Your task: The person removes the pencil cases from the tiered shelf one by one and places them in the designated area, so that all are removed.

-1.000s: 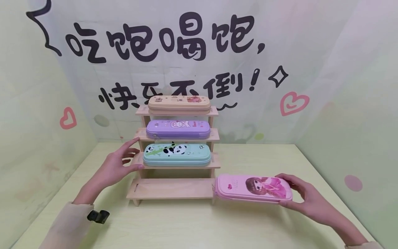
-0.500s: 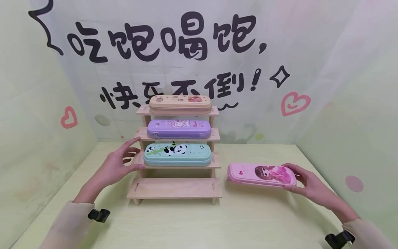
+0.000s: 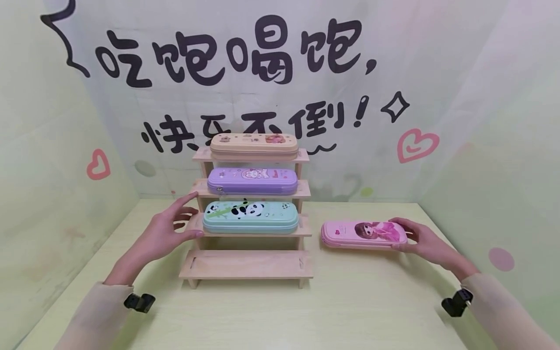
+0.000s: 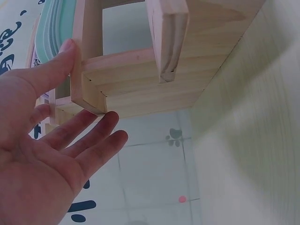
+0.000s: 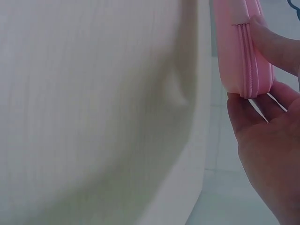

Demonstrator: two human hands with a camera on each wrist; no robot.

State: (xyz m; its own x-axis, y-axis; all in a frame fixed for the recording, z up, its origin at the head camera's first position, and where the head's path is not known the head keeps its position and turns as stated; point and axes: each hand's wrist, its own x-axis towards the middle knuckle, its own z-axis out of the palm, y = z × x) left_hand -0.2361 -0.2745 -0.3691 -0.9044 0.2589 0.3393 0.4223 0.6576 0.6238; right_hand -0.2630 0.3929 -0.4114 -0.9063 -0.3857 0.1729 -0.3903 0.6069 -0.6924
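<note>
A pink pencil case (image 3: 364, 234) with a doll picture is at the right of the wooden stepped rack (image 3: 246, 265). My right hand (image 3: 422, 243) grips its right end, thumb in front and fingers behind; the right wrist view shows the zipped end of the case above the hand (image 5: 269, 136). My left hand (image 3: 168, 231) holds the left end of the rack's second step from the bottom. In the left wrist view, the left thumb (image 4: 58, 68) lies on the board's edge with fingertips (image 4: 108, 119) at its other side. A mint panda pencil case (image 3: 251, 217) lies on that step.
Above are a purple pencil case (image 3: 252, 181) and a cream pencil case (image 3: 253, 147), one per step. The bottom step is bare. A pale tabletop (image 3: 262, 316) lies below, with a printed cloth (image 3: 280, 97) behind and at both sides.
My right hand has carried the pink pencil case back, away from the rack's lower right front, and down towards the table. My left hand stays on the rack.
</note>
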